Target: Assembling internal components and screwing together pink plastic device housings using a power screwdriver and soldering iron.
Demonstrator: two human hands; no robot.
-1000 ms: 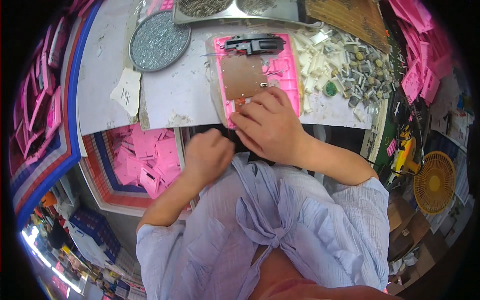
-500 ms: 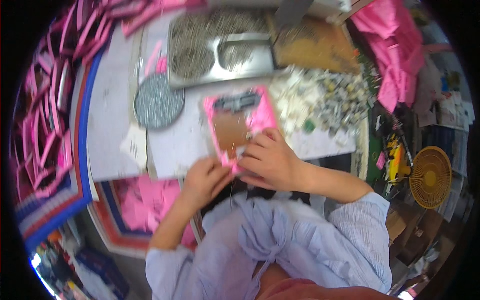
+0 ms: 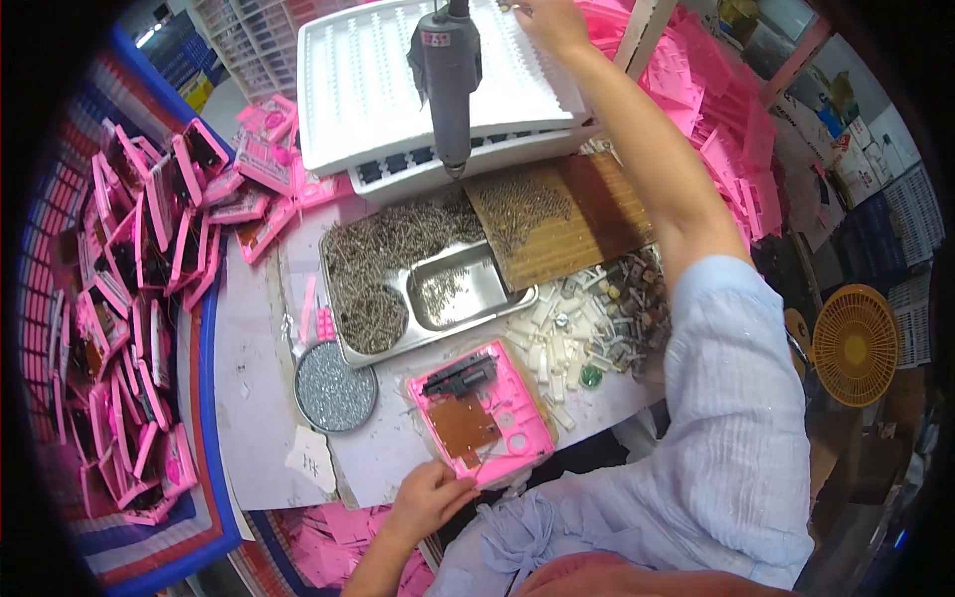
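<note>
A pink plastic case (image 3: 534,422) lies on the worktable in front of me. It carries a brown circuit board (image 3: 466,430) and a black part (image 3: 460,377) along its far side. My left hand (image 3: 430,497) grips the case's near left corner between thumb and fingers. Stretched out to the far side, my right hand (image 3: 552,22) is at the top edge of the picture, by the right corner of a white foam tray (image 3: 368,70). Its fingers are partly cut off, and whether they hold anything is hidden.
A grey electric screwdriver (image 3: 448,90) hangs over the table. Beyond the case are a metal tray (image 3: 383,350) of screws, a cardboard sheet (image 3: 587,224) with screws, and loose white plastic parts (image 3: 557,343). A round dish (image 3: 336,388) stands left; many pink cases (image 3: 149,318) fill the left side.
My right hand has left the pink case and reached far forward to the foam tray. The left hand stays at the case's near corner. The view has tilted up, bringing the screwdriver into sight.
</note>
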